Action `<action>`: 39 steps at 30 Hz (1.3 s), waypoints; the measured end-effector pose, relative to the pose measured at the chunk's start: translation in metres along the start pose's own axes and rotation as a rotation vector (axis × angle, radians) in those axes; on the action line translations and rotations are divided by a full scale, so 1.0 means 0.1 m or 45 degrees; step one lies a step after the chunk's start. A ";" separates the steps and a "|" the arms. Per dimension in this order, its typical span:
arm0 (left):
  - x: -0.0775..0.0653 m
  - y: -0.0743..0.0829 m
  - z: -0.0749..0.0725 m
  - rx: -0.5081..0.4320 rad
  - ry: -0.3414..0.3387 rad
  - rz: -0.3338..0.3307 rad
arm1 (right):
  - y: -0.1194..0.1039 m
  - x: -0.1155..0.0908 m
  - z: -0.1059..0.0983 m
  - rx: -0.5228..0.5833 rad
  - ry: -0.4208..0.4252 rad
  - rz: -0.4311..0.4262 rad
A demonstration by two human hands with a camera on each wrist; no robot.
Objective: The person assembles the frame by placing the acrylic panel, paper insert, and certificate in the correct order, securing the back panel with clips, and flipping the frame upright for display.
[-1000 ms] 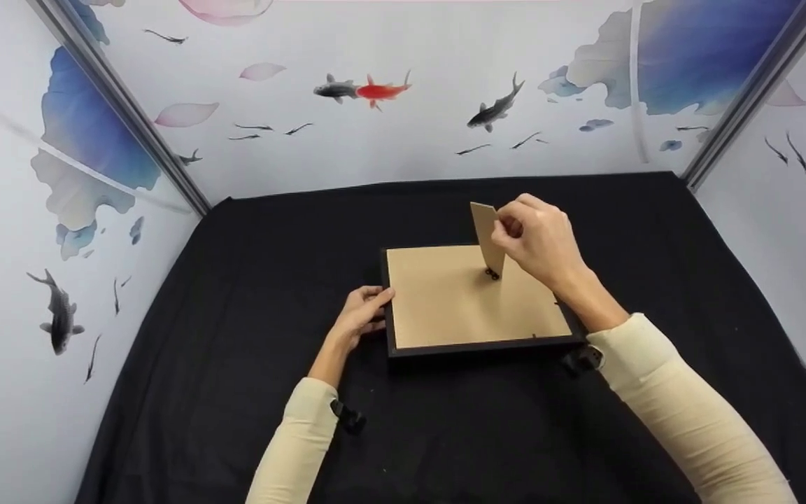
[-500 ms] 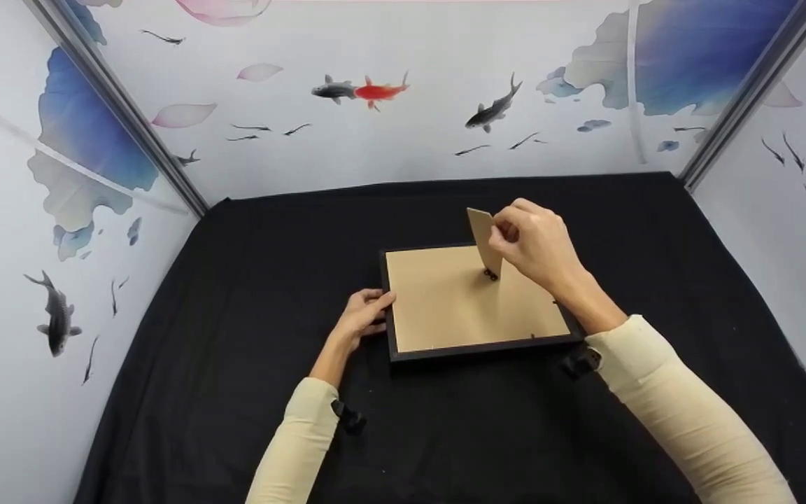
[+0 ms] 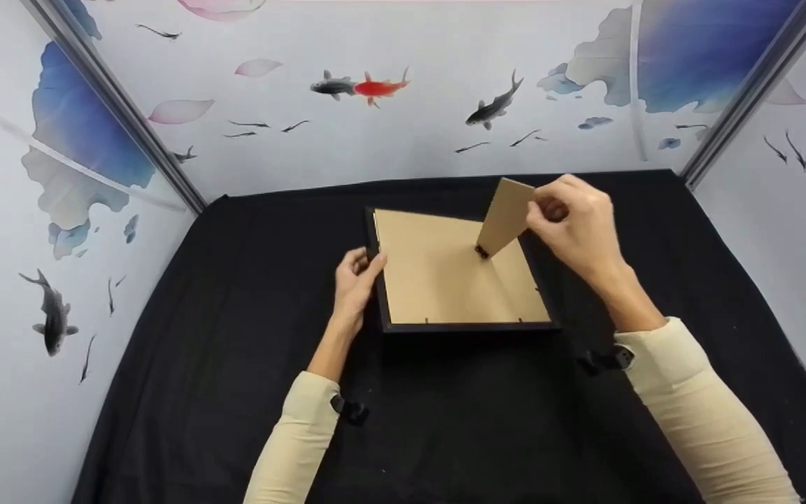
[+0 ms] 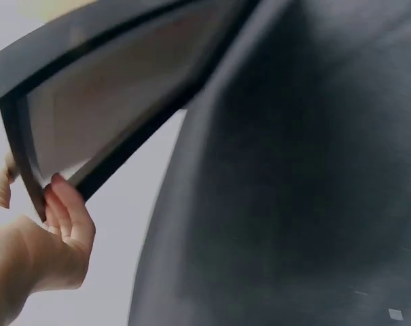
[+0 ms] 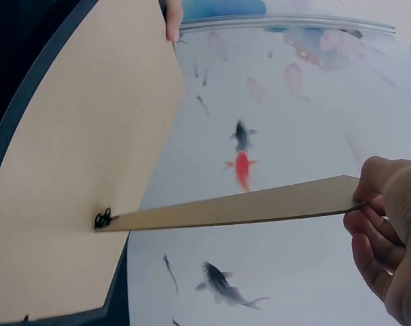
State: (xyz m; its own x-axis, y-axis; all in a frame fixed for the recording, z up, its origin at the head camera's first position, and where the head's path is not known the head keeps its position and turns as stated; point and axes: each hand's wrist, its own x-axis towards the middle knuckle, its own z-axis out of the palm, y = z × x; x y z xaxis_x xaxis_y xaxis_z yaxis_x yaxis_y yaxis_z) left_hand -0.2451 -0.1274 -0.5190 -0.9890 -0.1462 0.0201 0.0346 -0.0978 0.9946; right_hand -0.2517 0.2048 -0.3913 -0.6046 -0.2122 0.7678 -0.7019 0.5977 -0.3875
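Note:
A black picture frame (image 3: 469,327) is tilted up off the cloth, its tan backing board (image 3: 431,273) towards me. My left hand (image 3: 356,287) grips its left edge, thumb on the back. In the left wrist view the fingers (image 4: 75,217) curl round to the front, by a glossy pane (image 4: 110,102). With thumb and fingertips my right hand (image 3: 578,227) pinches the free end of the easel stand (image 3: 504,217). That stand sticks out from the board, joined at a small black hinge (image 3: 482,251). Part of the frame's right edge is hidden behind the stand and right hand.
Black cloth (image 3: 459,420) covers the table. White panels (image 3: 403,147) printed with fish and leaves enclose the back and both sides, with grey metal posts (image 3: 137,119) at the corners. Small dark metal tabs (image 3: 520,320) stand along the board's edge.
The left hand has raised the frame's left and far side, tilting it up. My right hand has moved up and right with the stand, which now leans further right.

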 end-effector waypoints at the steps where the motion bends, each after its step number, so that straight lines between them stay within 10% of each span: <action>1: 0.00 0.07 0.01 -0.035 0.022 0.068 | 0.00 -0.01 -0.03 0.015 0.019 0.003; 7: -0.05 0.35 0.03 -0.170 0.039 0.376 | -0.05 -0.07 -0.13 0.128 0.123 0.084; 13: -0.06 0.40 -0.02 -0.129 0.006 0.459 | -0.30 -0.05 -0.23 0.222 0.244 0.088; 30: -0.08 0.04 -0.18 -0.117 -0.029 0.286 | -0.57 -0.10 -0.23 0.291 0.194 -0.068; 39: -0.17 -0.20 -0.27 -0.190 -0.160 0.111 | -0.61 -0.45 -0.09 0.262 0.233 -0.360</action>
State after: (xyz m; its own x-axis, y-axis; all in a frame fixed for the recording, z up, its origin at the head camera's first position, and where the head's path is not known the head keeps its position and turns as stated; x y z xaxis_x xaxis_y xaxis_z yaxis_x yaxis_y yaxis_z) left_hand -0.2255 -0.1492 -0.5415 -0.9912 -0.0374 0.1269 0.1322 -0.2360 0.9627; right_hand -0.1781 0.1847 -0.3970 -0.3122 -0.1939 0.9300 -0.9033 0.3640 -0.2273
